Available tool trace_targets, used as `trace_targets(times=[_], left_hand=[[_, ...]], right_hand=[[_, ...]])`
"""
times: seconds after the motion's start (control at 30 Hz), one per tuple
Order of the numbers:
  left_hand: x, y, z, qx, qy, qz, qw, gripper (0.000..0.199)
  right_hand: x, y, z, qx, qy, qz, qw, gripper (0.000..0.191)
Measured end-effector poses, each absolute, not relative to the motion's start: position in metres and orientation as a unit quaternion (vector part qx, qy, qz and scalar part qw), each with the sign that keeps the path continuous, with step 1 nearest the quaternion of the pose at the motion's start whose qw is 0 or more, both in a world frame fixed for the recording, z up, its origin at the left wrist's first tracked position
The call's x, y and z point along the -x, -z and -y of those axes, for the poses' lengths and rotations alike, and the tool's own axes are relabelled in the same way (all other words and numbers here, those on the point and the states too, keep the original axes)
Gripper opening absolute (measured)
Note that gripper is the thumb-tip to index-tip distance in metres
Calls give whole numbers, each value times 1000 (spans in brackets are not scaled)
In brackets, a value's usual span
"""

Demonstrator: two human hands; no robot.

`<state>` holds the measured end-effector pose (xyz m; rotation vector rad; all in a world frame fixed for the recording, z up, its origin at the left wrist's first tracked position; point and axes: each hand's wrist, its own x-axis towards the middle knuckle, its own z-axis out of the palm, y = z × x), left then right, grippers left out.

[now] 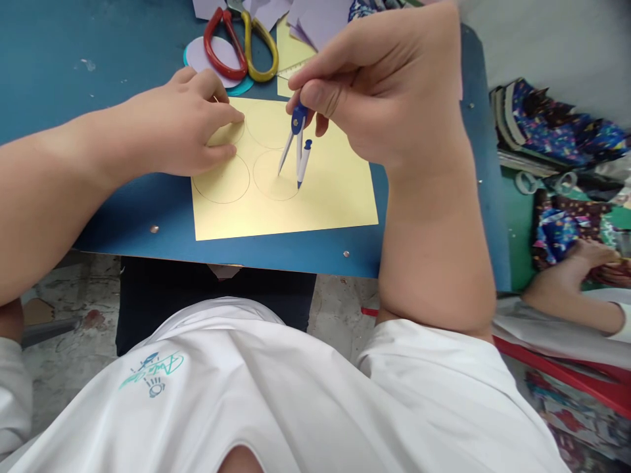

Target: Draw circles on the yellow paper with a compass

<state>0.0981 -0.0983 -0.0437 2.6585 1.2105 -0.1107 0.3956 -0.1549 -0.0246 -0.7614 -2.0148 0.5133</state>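
Observation:
A sheet of yellow paper (335, 197) lies on the blue table, with several circles drawn on it in thin lines. My right hand (365, 92) pinches the top of a blue and white compass (298, 128) between thumb and fingers. The compass stands on the paper, its needle leg inside the lower middle circle and its pen leg at that circle's right edge. Spread across the paper's left side, my left hand (197, 125) rests with fingers apart and partly hides the circles there.
Scissors (246, 49) with red and yellow handles lie beyond the paper on purple and teal paper discs (211, 56). Purple paper pieces (320, 23) and a ruler (293, 68) are at the back. At right, another person's arm (572, 289) reaches over patterned fabric (557, 220).

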Motion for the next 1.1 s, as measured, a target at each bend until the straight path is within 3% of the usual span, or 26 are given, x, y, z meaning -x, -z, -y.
trace_targets(times=[0.13, 0.33, 0.77, 1.1], left_hand=[[-98, 49, 97, -902, 34, -420, 100, 82], [-98, 45, 99, -901, 40, -416, 113, 81], [-98, 47, 97, -908, 38, -406, 101, 86], [-96, 37, 102, -908, 51, -399, 119, 83]], right_hand=[[-395, 21, 159, 300, -201, 826, 433, 46], [-389, 14, 164, 325, -106, 858, 384, 16], [-394, 6, 165, 418, -11, 845, 335, 29], [-394, -20, 188, 453, 66, 866, 200, 52]])
